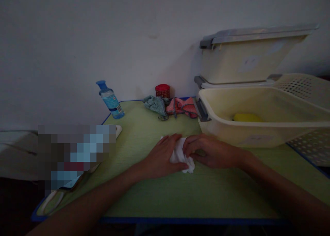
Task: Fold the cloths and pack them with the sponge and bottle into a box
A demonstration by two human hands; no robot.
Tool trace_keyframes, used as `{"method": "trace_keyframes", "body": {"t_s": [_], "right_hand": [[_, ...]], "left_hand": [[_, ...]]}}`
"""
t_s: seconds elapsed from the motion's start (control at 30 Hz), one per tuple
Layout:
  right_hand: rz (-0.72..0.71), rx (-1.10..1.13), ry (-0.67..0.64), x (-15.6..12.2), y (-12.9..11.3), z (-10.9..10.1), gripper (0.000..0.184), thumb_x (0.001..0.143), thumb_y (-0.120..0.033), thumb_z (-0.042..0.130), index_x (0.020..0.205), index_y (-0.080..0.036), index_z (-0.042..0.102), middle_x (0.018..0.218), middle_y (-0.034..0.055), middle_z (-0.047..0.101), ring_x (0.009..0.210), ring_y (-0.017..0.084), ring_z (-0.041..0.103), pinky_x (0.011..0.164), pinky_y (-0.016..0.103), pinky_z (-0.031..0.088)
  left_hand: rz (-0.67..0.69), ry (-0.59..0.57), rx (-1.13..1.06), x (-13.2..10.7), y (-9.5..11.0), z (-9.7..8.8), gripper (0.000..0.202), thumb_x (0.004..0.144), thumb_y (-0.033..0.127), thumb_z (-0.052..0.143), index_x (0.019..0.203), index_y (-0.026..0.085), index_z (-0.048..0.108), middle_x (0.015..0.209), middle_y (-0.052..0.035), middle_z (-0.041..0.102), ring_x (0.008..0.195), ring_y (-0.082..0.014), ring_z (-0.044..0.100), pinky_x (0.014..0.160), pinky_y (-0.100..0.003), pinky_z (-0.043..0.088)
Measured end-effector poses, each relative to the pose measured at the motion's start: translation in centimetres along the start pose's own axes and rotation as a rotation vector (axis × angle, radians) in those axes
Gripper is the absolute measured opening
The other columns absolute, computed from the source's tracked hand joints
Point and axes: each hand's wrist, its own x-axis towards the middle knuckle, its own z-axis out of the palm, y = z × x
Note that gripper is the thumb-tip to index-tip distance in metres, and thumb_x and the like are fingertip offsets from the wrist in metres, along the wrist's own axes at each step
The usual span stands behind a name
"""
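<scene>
A small white cloth (180, 156) lies bunched on the green table (160, 198), near the middle. My left hand (161, 157) rests on its left side, thumb pinching the cloth's lower edge. My right hand (210, 150) comes in from the right, its fingers curled onto the cloth's right side. Both hands grip the same cloth and nearly touch each other.
A cream plastic basket (257, 131) with a yellow object (246, 117) inside stands right behind my hands, a lidded bin (247, 59) behind it. At the back lie a teal cloth (156, 105), a pink cloth (182, 107), a red jar (162, 90) and a blue bottle (110, 100).
</scene>
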Motion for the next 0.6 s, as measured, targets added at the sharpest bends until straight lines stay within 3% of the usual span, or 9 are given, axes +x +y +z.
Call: {"method": "trace_keyframes", "body": {"t_s": [0.2, 0.43, 0.53, 0.6], "right_hand": [[-0.058, -0.003, 0.185, 0.7, 0.1, 1.4, 0.012, 0.081, -0.009, 0.052, 0.074, -0.011, 0.061, 0.081, 0.0061, 0.059, 0.077, 0.013, 0.056, 0.069, 0.025, 0.044], [-0.046, 0.078, 0.102, 1.1, 0.9, 2.5, 0.008, 0.078, -0.009, 0.057, 0.072, -0.013, 0.058, 0.079, 0.0034, 0.059, 0.077, 0.013, 0.055, 0.069, 0.024, 0.042], [-0.039, 0.09, 0.087, 1.2, 0.7, 2.4, 0.01, 0.079, -0.009, 0.054, 0.071, -0.013, 0.056, 0.079, 0.0033, 0.057, 0.076, 0.013, 0.055, 0.067, 0.024, 0.042], [-0.033, 0.091, 0.086, 1.1, 0.6, 2.4, 0.01, 0.08, -0.009, 0.053, 0.073, -0.013, 0.056, 0.079, 0.0036, 0.057, 0.075, 0.013, 0.054, 0.067, 0.024, 0.041]], "left_hand": [[0.036, 0.009, -0.002, 0.0, -0.1, 0.1, 0.067, 0.069, 0.044, 0.066, 0.124, 0.018, 0.037, 0.13, -0.0134, 0.046, 0.121, -0.0298, 0.042, 0.103, -0.047, 0.029], [0.008, 0.025, -0.087, 0.0, 0.0, 0.0, 0.076, 0.066, 0.042, 0.069, 0.127, 0.014, 0.035, 0.129, -0.0166, 0.046, 0.12, -0.031, 0.042, 0.103, -0.049, 0.028], [-0.031, -0.013, -0.282, 0.1, -0.7, -0.6, 0.078, 0.066, 0.044, 0.069, 0.128, 0.014, 0.034, 0.134, -0.0173, 0.041, 0.125, -0.0305, 0.037, 0.105, -0.048, 0.025], [-0.048, -0.003, -0.505, 0.3, -1.6, -1.2, 0.068, 0.072, 0.044, 0.064, 0.127, 0.015, 0.036, 0.136, -0.0159, 0.04, 0.127, -0.0269, 0.036, 0.105, -0.043, 0.027]]}}
